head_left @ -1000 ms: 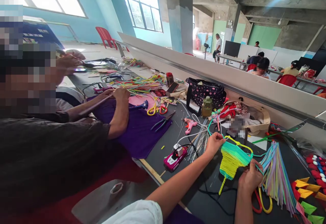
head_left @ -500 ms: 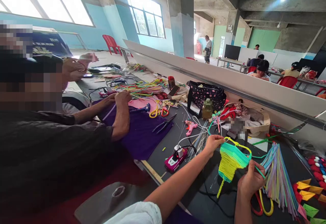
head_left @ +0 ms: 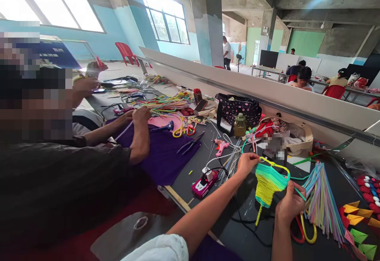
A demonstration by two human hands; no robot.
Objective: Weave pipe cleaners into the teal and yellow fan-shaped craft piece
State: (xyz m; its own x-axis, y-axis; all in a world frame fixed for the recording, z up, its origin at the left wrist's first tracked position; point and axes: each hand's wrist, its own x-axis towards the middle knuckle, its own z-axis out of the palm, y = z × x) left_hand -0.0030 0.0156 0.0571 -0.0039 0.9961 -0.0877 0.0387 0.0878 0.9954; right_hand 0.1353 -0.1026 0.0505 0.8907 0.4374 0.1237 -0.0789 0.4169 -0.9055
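Observation:
My left hand point(head_left: 247, 163) pinches the upper left corner of a woven pipe-cleaner piece point(head_left: 268, 184), yellow at the bottom and green-blue at the top, held just above the dark table point(head_left: 252, 229). My right hand point(head_left: 289, 205) is closed on its right edge, gripping a teal pipe cleaner point(head_left: 298, 193) that runs out to the right. A yellow stem hangs from the piece's lower tip.
A bundle of pastel pipe cleaners point(head_left: 322, 203) lies to the right, with red and yellow scissors point(head_left: 303, 233) beneath. Folded paper shapes point(head_left: 359, 221) sit at far right. A pink charger point(head_left: 203, 184), glue gun point(head_left: 221, 146) and black bag point(head_left: 239, 108) lie beyond. A person at left handles purple cloth point(head_left: 162, 154).
My hands and the woven piece have shifted slightly; the right hand has slid a little along the teal pipe cleaner. The person at left has raised a far hand with a red object.

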